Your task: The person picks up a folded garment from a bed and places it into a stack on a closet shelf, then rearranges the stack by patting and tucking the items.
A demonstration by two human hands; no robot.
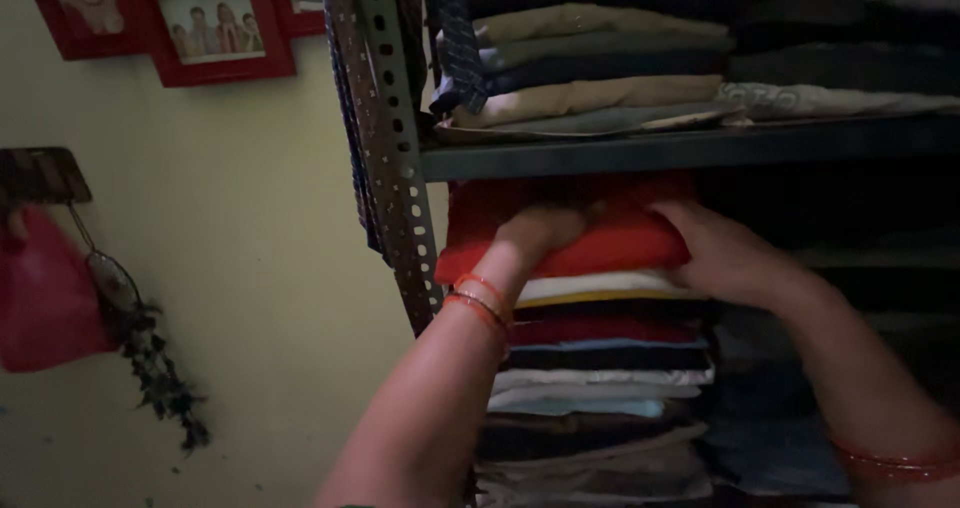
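Head view, one frame. Item: red folded garment (590, 233), top of a clothes stack (600, 388) at the left end of the lower shelf, by the perforated rack post (395, 148). Left hand (535, 236) lies on its front-left edge, right hand (725, 253) on its right end; fingers curled onto the cloth, pressing it. Step, prob.: seating it on the stack. Next calls for squaring edges w/ layers below, then letting go. Upper shelf (690, 148) carries more folded cloth.

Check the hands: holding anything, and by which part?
Both hold the folded red garment on top of the clothes stack. The left hand grips its left front edge and the right hand grips its right end.
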